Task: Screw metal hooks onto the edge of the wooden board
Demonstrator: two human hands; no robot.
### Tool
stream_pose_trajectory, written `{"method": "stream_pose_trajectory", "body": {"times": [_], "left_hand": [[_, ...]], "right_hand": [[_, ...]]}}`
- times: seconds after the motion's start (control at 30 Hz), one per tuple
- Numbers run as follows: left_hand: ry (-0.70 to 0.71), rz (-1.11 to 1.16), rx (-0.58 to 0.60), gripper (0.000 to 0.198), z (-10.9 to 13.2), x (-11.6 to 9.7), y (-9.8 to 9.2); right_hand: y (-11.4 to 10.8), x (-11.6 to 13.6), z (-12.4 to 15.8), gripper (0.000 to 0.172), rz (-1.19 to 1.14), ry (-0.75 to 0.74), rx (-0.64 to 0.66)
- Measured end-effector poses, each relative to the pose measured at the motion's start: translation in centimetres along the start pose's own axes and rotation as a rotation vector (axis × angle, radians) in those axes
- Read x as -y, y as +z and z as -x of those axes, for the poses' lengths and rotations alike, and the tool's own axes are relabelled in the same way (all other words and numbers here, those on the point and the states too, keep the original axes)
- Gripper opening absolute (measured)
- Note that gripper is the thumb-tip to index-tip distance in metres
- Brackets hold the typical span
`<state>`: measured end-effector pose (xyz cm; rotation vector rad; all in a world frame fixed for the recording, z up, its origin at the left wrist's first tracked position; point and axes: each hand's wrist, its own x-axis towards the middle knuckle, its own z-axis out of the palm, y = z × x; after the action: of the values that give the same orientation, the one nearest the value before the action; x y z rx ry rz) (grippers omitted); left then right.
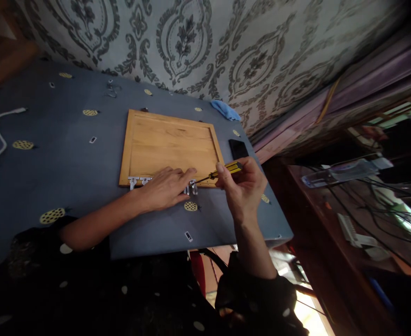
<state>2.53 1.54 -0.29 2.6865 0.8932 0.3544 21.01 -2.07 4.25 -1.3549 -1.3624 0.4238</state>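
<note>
A wooden framed panel (173,144) lies flat on the table, with several silver metal hinges (132,181) along its near edge. My right hand (243,189) is closed round the yellow and black handle of a screwdriver (232,168). The screwdriver's shaft slants down to the left, its tip at a hinge (194,187) near the panel's right end. My left hand (166,189) rests flat across the near edge, fingers stretched out, thumb and forefinger beside that same hinge. It partly covers the hinge row. Whether the tip sits in a screw is too small to tell.
The blue patterned table cover (68,177) reaches the wall. A black phone-like object (238,149) and a blue cloth (225,110) lie right of the panel. A white cable (0,133) is at far left. A brown desk (317,224) with cables stands right.
</note>
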Motion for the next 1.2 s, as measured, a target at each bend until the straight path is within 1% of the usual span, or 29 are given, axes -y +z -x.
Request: {"method": "stream_pose_trajectory", "body": {"times": [0.07,0.17,0.27,0.37,0.43,0.5,0.57,0.8,0.9,1.0,1.1,1.2], "left_hand": [[-0.004,-0.004,0.007,0.049,0.0,0.0,0.0],[-0.010,0.005,0.018,0.047,0.0,-0.1,-0.2],[-0.013,0.012,0.017,0.046,0.0,-0.1,-0.2],[-0.013,0.017,0.014,0.049,0.0,-0.1,-0.1],[-0.007,0.020,0.014,0.050,0.0,0.0,0.0],[0.002,0.024,0.000,0.049,0.0,0.1,0.1],[0.012,0.031,-0.014,0.049,0.0,0.2,0.1],[-0.009,0.011,0.008,0.049,0.0,-0.1,-0.2],[-0.001,0.017,-0.003,0.050,0.0,-0.1,-0.1],[0.004,0.022,-0.009,0.050,0.0,-0.1,-0.2],[-0.002,0.008,0.003,0.050,0.0,-0.2,-0.3],[-0.006,0.005,0.016,0.049,0.0,-0.2,-0.3]], "right_hand": [[0.0,0.0,0.1,0.042,-0.012,0.003,-0.004],[-0.4,0.1,0.2,0.038,-0.024,0.017,0.026],[-1.1,0.1,0.2,0.031,-0.020,0.012,0.094],[-1.8,0.2,0.1,0.031,-0.032,0.012,0.184],[-2.0,0.2,0.0,0.030,-0.040,0.030,0.216],[-1.9,0.1,-0.2,0.029,-0.050,0.053,0.210],[-1.6,0.0,-0.5,0.031,-0.069,0.065,0.185],[0.2,-0.1,-1.4,0.042,-0.035,0.038,0.124],[0.7,0.0,-1.6,0.044,-0.041,0.033,0.130],[0.4,0.2,-1.7,0.042,-0.050,0.042,0.176],[-0.7,0.4,-1.7,0.031,-0.036,0.061,0.273],[-1.8,0.5,-1.6,0.032,-0.036,0.069,0.367]]}}
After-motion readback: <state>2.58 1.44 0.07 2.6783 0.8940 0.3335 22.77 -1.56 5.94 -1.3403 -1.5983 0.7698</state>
